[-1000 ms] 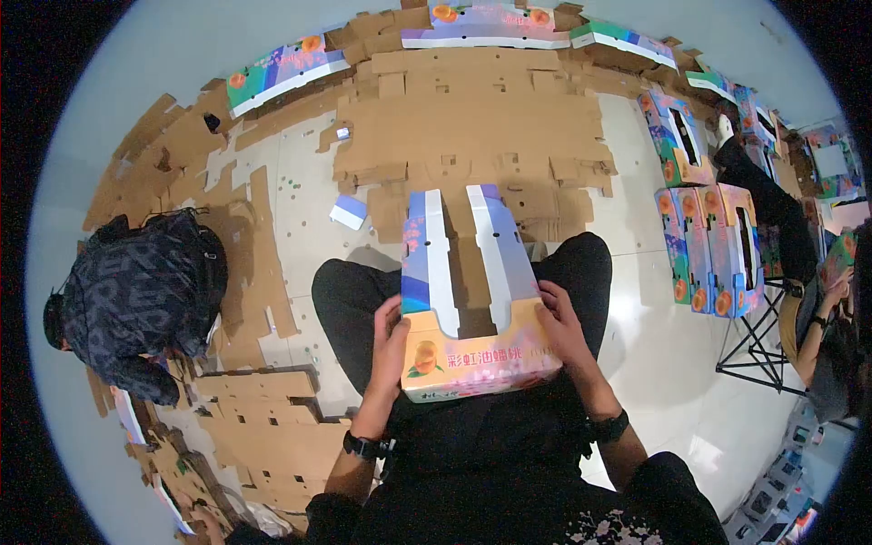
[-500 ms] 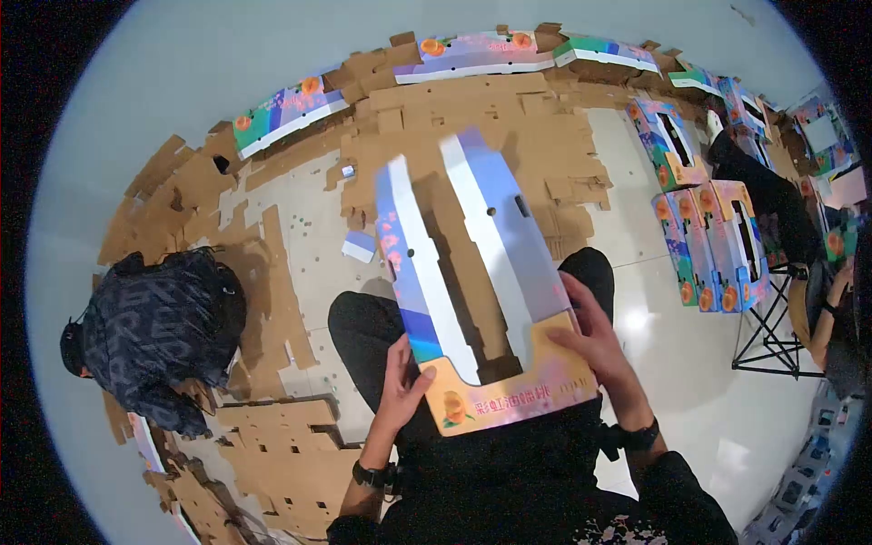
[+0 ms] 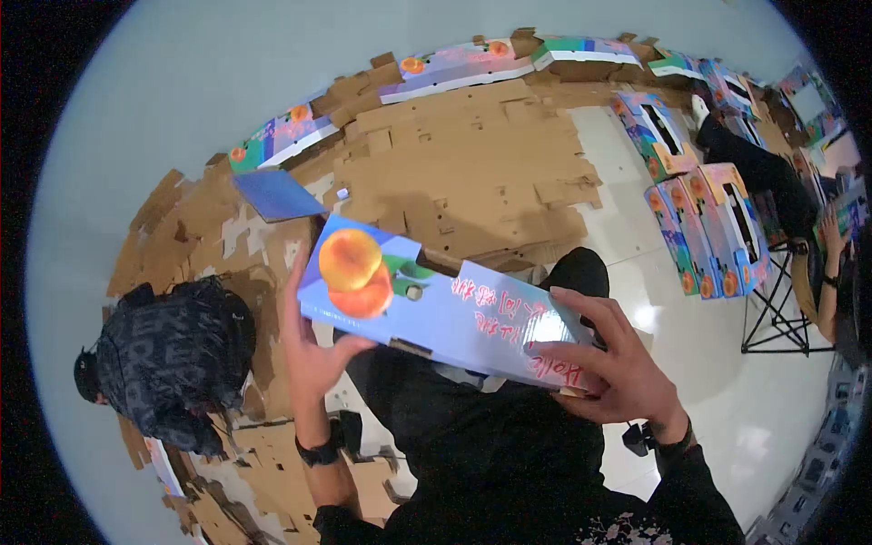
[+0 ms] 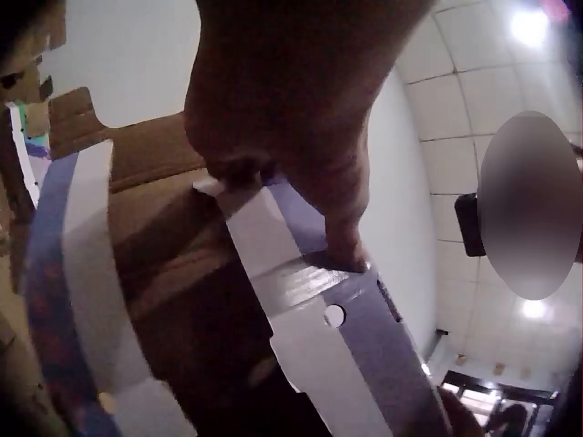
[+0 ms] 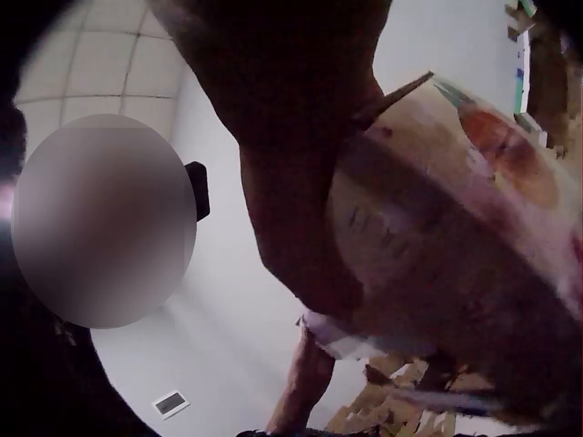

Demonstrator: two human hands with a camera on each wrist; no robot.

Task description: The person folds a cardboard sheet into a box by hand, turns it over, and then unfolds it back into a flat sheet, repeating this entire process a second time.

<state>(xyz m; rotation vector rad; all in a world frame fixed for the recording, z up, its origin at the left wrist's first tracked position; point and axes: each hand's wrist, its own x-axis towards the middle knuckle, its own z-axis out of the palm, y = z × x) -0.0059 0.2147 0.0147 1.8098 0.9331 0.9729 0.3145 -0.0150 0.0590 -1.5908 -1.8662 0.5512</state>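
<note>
A printed cardboard fruit box [image 3: 427, 313] is held tilted over my lap, its lilac side with peaches and red lettering facing up. My left hand [image 3: 313, 341] grips one end, thumb along the near lower edge. My right hand [image 3: 627, 363] holds the other end, fingers spread over the lettered side. A blue flap [image 3: 277, 195] stands out beyond the left end. In the left wrist view, the thumb presses the box's folded edge [image 4: 364, 337] beside a round hole. The right wrist view shows a peach-printed end panel [image 5: 492, 164] by the hand.
Flattened brown cardboard [image 3: 463, 163] covers much of the floor ahead. Printed box pieces [image 3: 459, 68] line the wall. Finished-looking boxes [image 3: 713, 232] stand at the right, beside a folding stool [image 3: 777, 309] and a seated person. Another person [image 3: 177, 363] crouches at the left.
The box has been lifted and turned, from its open slotted face showing to its peach-printed long side showing. Both hands kept hold; the left moved up and left along it.
</note>
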